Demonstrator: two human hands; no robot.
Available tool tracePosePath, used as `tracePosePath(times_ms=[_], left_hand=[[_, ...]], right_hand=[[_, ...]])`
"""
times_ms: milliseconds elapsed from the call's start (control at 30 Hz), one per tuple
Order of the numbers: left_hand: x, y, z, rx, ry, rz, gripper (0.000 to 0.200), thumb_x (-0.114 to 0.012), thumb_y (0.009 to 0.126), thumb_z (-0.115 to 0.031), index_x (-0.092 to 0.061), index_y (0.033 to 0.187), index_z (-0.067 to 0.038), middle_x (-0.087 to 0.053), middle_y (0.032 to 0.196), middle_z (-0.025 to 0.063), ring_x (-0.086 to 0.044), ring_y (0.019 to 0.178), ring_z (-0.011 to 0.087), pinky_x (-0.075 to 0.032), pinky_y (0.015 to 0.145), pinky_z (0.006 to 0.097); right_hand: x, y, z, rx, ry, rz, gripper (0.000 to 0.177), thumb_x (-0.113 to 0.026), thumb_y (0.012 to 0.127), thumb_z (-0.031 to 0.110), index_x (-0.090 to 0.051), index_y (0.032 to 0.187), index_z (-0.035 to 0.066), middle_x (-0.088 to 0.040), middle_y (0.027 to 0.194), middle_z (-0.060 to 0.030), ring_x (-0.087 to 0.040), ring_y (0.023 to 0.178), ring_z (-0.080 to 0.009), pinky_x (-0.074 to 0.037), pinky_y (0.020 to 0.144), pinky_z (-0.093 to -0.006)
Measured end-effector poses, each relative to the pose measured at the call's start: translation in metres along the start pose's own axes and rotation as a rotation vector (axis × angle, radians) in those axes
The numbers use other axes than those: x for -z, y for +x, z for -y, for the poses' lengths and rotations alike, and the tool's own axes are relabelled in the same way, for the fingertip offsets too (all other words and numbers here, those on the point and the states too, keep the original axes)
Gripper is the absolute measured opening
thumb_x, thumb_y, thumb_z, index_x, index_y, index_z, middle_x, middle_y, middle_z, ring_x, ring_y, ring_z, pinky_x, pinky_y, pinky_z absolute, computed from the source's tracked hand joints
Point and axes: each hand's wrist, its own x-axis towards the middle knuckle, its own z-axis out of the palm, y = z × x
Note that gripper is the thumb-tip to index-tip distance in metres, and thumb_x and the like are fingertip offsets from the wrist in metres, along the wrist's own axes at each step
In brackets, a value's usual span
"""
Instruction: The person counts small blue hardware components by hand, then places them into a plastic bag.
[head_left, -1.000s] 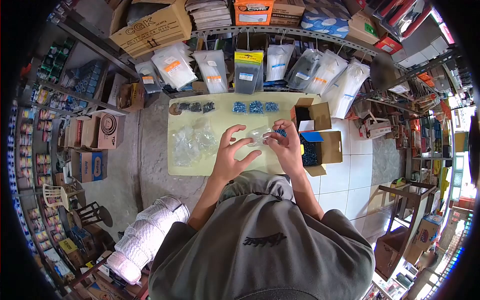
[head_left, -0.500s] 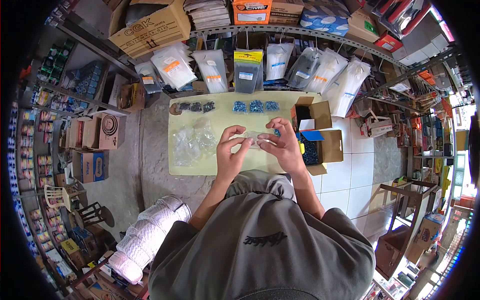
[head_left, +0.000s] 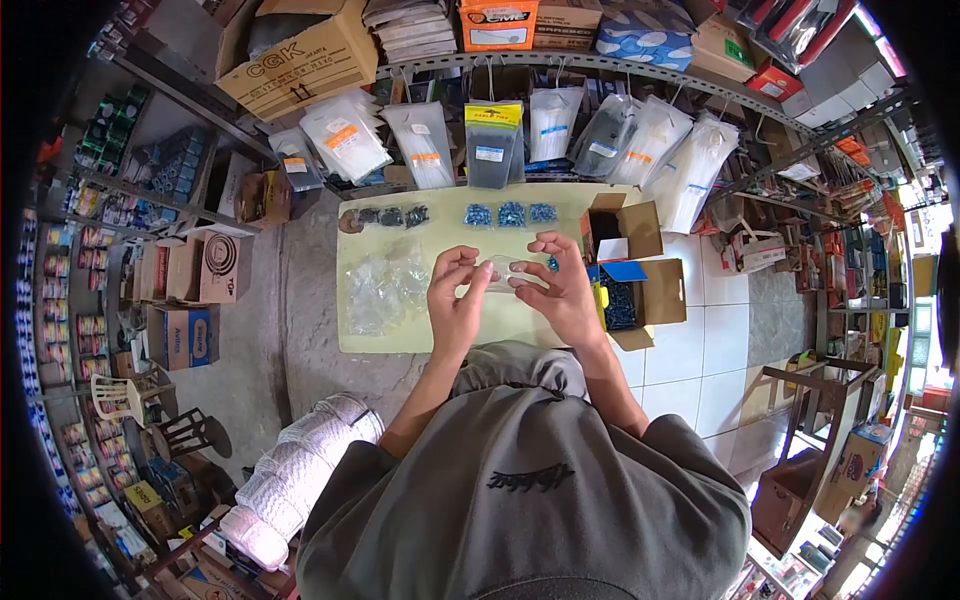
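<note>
Over the pale yellow table (head_left: pixel 400 338), a small clear plastic bag (head_left: pixel 503 266) is stretched between my two hands. My left hand (head_left: pixel 457 300) pinches its left side between thumb and fingers. At its right edge is my right hand (head_left: pixel 560 292), thumb and forefinger bent around the film with a slight gap showing between their tips; the other fingers are raised. No contents can be made out in the bag. Left of my hands lies a heap of clear plastic bags (head_left: pixel 385 285). Partly hidden behind my right hand are blue-coloured small parts (head_left: pixel 553 263).
Packs of blue small parts (head_left: pixel 511 214) and packs of dark small parts (head_left: pixel 390 216) line the table's far side. Right stand an open carton of dark blue screws (head_left: pixel 622 303) and another open carton (head_left: pixel 640 228). Cable tie packs (head_left: pixel 492 150) hang beyond.
My right thumb and forefinger have spread a little apart at the bag. My left fingers have shifted slightly, and more of the film shows between my hands.
</note>
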Motion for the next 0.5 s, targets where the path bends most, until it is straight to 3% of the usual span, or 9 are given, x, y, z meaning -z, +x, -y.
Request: tracePosePath(times_ms=[100, 167, 233, 267, 300, 333, 367, 433, 500], left_hand=[[-0.003, -0.003, 0.003, 0.129, -0.104, -0.021, 0.016, -0.064, 0.087, -0.013, -0.067, 0.083, 0.003, -0.054, 0.102, 0.0080, -0.054, 0.090, 0.0158, -0.043, 0.075, 0.0287], [-0.001, -0.002, 0.008, 0.169, -0.117, -0.040, 0.016, -0.064, 0.088, -0.013, -0.065, 0.083, 0.002, -0.053, 0.101, 0.0076, -0.052, 0.090, 0.0139, -0.042, 0.074, 0.0279], [0.007, 0.002, 0.009, -0.034, -0.018, 0.046, 0.012, -0.065, 0.087, -0.012, -0.063, 0.085, 0.000, -0.053, 0.097, 0.0074, -0.052, 0.090, 0.0164, -0.041, 0.072, 0.0300], [0.013, 0.004, 0.009, -0.033, -0.017, 0.043, 0.012, -0.065, 0.087, -0.012, -0.063, 0.085, 0.000, -0.053, 0.097, 0.0074, -0.052, 0.090, 0.0164, -0.041, 0.072, 0.0300], [0.020, 0.007, 0.000, -0.198, 0.127, 0.195, 0.009, -0.066, 0.085, -0.011, -0.064, 0.085, -0.002, -0.055, 0.096, 0.0059, -0.053, 0.088, 0.0174, -0.041, 0.074, 0.0304], [0.026, 0.010, -0.008, -0.361, 0.272, 0.348, 0.008, -0.067, 0.082, -0.010, -0.065, 0.086, -0.003, -0.057, 0.094, 0.0044, -0.054, 0.087, 0.0183, -0.041, 0.076, 0.0307], [0.029, 0.011, -0.015, -0.359, 0.271, 0.349, 0.008, -0.067, 0.082, -0.010, -0.065, 0.086, -0.003, -0.057, 0.094, 0.0044, -0.054, 0.087, 0.0183, -0.041, 0.076, 0.0307], [0.033, 0.014, -0.027, -0.589, 0.377, 0.565, 0.010, -0.069, 0.079, -0.021, -0.067, 0.085, -0.013, -0.060, 0.091, -0.0021, -0.053, 0.089, 0.0189, -0.036, 0.083, 0.0337], [0.036, 0.016, -0.031, -0.581, 0.385, 0.628, 0.011, -0.069, 0.078, -0.026, -0.069, 0.084, -0.017, -0.063, 0.091, -0.0069, -0.053, 0.089, 0.0151, -0.033, 0.085, 0.0329]], right_hand=[[0.003, -0.001, -0.001, 0.018, 0.007, 0.014, 0.066, -0.057, 0.076, -0.020, -0.031, 0.130, 0.008, -0.035, 0.124, -0.0077, -0.054, 0.110, -0.0232, -0.053, 0.090, -0.0349], [0.006, -0.001, 0.001, 0.062, -0.014, 0.035, 0.060, -0.052, 0.077, -0.018, -0.035, 0.130, 0.006, -0.039, 0.124, -0.0081, -0.054, 0.109, -0.0207, -0.051, 0.086, -0.0307], [0.016, -0.002, 0.007, 0.064, -0.131, 0.022, 0.056, -0.050, 0.076, -0.016, -0.040, 0.127, 0.005, -0.042, 0.123, -0.0091, -0.054, 0.110, -0.0210, -0.050, 0.085, -0.0309], [0.021, -0.004, 0.010, 0.063, -0.248, 0.006, 0.052, -0.049, 0.076, -0.013, -0.045, 0.125, 0.005, -0.045, 0.122, -0.0102, -0.053, 0.111, -0.0212, -0.049, 0.084, -0.0310], [0.023, -0.004, 0.014, 0.062, -0.248, 0.009, 0.052, -0.049, 0.076, -0.013, -0.045, 0.125, 0.005, -0.045, 0.122, -0.0102, -0.053, 0.111, -0.0212, -0.049, 0.084, -0.0310], [0.024, -0.005, 0.023, 0.184, -0.430, 0.078, 0.049, -0.050, 0.074, -0.011, -0.051, 0.121, 0.004, -0.048, 0.120, -0.0107, -0.052, 0.112, -0.0217, -0.047, 0.085, -0.0316], [0.022, -0.005, 0.032, 0.306, -0.612, 0.144, 0.046, -0.052, 0.073, -0.009, -0.057, 0.116, 0.004, -0.051, 0.119, -0.0113, -0.052, 0.112, -0.0221, -0.046, 0.086, -0.0322], [0.015, -0.005, 0.043, 0.278, -0.563, 0.222, 0.042, -0.053, 0.069, -0.008, -0.063, 0.108, 0.004, -0.051, 0.119, -0.0122, -0.050, 0.113, -0.0252, -0.043, 0.090, -0.0348], [0.013, -0.003, 0.045, 0.332, -0.640, 0.468, 0.038, -0.052, 0.068, -0.010, -0.065, 0.102, 0.002, -0.049, 0.117, -0.0123, -0.049, 0.112, -0.0257, -0.041, 0.093, -0.0338]])
